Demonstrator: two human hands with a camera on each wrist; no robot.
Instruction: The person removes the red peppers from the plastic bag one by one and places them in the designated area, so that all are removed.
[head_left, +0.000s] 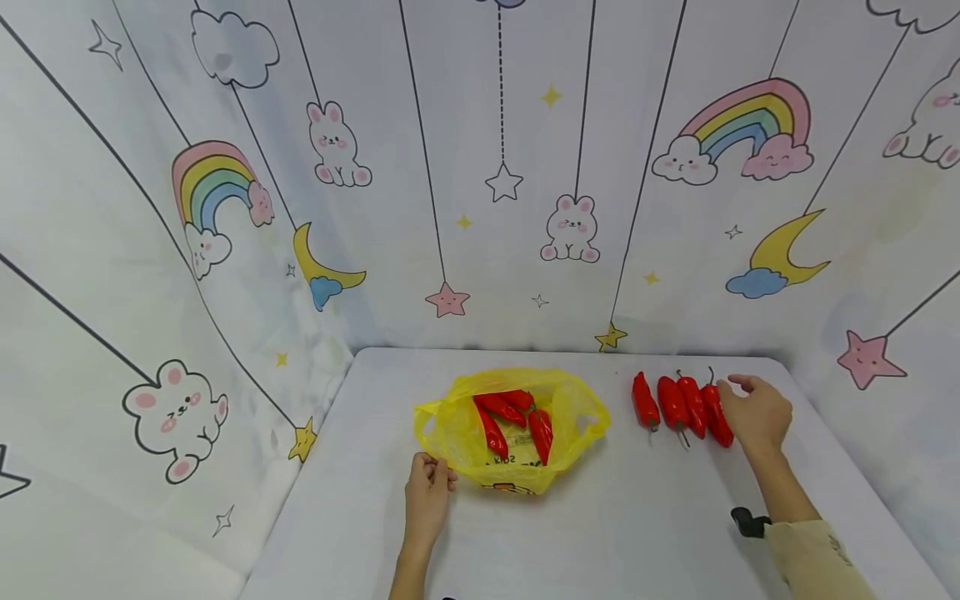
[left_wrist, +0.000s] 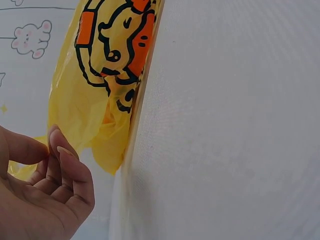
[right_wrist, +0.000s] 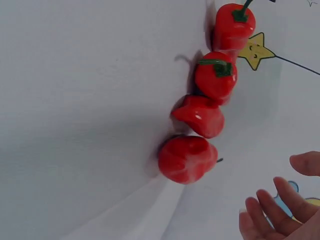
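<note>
My left hand (head_left: 426, 504) pinches the near left edge of a yellow plastic bag (head_left: 463, 452) between thumb and fingers. In the left wrist view the thumb and fingertips meet at the thin film of the bag, beside its printed cartoon. The bag lies with its mouth spread, and several red chili peppers (head_left: 540, 433) show inside. To its right, several more red peppers (head_left: 672, 402) lie in a row. My right hand (head_left: 759, 414) is beside the rightmost pepper (head_left: 718, 419), thumb and fingers apart. The right wrist view shows that hand (right_wrist: 282, 217) holding nothing, with a gap from the peppers.
Everything rests on a white table (head_left: 600, 542). A white cloth wall (head_left: 480, 258) printed with rainbows, rabbits and stars rises behind and on both sides. A black strap end (head_left: 748, 522) sticks out at my right wrist, near the beige sleeve (head_left: 813, 558).
</note>
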